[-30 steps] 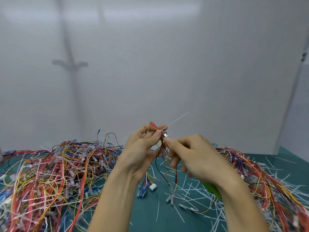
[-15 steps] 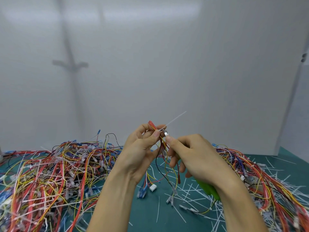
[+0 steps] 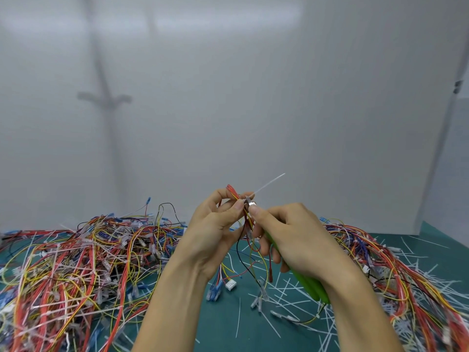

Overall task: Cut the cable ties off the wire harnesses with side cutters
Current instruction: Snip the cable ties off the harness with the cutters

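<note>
Right hand point(image 3: 299, 240) barely shifted; side cutters point(image 3: 308, 284) seemingly touch the cable tie point(image 3: 269, 182).

Small wire harness point(image 3: 235, 196) of red and yellow wires pinched upright in the left hand point(image 3: 213, 232), thin white cable tie point(image 3: 269, 182) sticking out up-right from it, green-handled side cutters point(image 3: 308, 284) gripped in the right hand point(image 3: 297, 237), metal tips at the tie

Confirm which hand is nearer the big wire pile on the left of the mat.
Left. The left hand, pinching a harness, is raised just right of the wire pile; the right hand, gripping the green cutters, sits farther right, beyond the left hand.
</note>
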